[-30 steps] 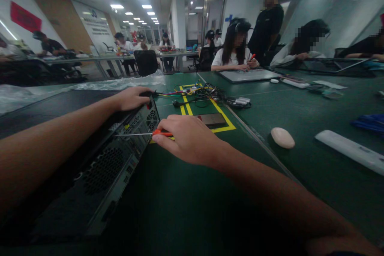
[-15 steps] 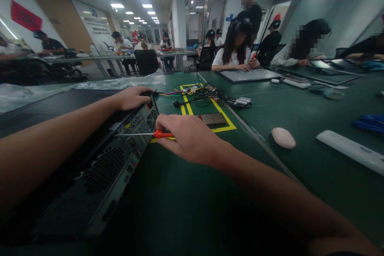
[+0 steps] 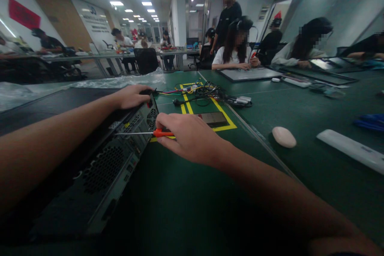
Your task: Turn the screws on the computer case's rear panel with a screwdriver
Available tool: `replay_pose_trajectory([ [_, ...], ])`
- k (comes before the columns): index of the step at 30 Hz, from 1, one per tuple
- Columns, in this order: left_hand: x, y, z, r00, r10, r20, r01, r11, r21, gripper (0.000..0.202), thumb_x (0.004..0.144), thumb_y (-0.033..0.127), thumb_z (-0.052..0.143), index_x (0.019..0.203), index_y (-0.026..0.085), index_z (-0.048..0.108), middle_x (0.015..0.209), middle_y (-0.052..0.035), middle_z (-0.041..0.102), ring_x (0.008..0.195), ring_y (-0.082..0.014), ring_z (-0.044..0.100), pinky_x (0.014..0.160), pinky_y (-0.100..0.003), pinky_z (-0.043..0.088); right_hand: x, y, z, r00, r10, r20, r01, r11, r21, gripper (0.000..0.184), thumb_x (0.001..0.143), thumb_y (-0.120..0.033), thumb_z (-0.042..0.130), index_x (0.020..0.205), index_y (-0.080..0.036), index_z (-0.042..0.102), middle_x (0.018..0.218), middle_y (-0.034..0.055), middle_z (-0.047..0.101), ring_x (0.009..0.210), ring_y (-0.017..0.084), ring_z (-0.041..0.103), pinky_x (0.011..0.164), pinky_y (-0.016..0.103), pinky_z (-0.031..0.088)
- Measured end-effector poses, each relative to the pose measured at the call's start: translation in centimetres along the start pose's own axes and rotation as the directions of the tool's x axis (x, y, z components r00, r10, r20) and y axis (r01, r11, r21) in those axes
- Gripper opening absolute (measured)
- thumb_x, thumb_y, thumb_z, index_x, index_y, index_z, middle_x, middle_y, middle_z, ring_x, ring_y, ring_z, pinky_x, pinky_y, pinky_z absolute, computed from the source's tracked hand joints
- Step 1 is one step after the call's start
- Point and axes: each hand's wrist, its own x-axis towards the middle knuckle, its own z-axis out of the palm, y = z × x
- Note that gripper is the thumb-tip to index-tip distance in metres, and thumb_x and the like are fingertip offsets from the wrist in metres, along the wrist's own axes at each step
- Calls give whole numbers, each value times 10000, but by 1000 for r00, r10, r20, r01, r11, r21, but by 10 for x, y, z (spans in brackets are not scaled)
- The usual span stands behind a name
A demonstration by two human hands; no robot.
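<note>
Orange-handled steel screwdriver [image 3: 143,133] lies pinched in the closed right hand [image 3: 187,137], tip against the rear of the black metal computer case [image 3: 105,162] at near left, whose far corner the left hand [image 3: 132,97] clasps; if tilted, the tip could slip off.

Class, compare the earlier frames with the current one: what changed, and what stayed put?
The right hand has rolled slightly over the screwdriver handle, grip kept. Behind, a standing person in black walked leftward. The left hand stays on the computer case; the screwdriver tip stays at its rear panel.
</note>
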Motion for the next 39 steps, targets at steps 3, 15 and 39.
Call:
replay_pose_trajectory([
  [3, 0, 1, -1, 1000, -5, 4, 4, 1000, 9, 768, 773, 546, 480, 1418, 156, 628, 1430, -85, 654, 1304, -323, 596, 1147, -357, 422, 0, 1, 0, 1000, -9, -7, 9, 1000, -9, 107, 979, -262, 533, 1029, -180, 580, 977, 43, 692, 812, 179, 568, 656, 299, 291],
  [15, 0, 0, 1, 1000, -9, -10, 9, 1000, -9, 766, 771, 553, 474, 1407, 159, 633, 1424, -101, 655, 1308, -334, 587, 1161, -389, 405, 0, -1, 0, 1000, 0, -1, 0, 1000, -17, 123, 983, -261, 540, 1046, -171, 594, 976, 44, 699, 814, 179, 566, 662, 302, 277],
  [39, -2, 4, 1, 999, -39, -31, 38, 999, -26, 712, 768, 525, 499, 1381, 202, 663, 1408, -63, 672, 1287, -336, 601, 1151, -389, 422, 1, -4, 2, 999, 43, 2, -43, 998, -36, 331, 1054, -390, 463, 955, -151, 669, 916, 56, 679, 785, 167, 552, 651, 304, 268],
])
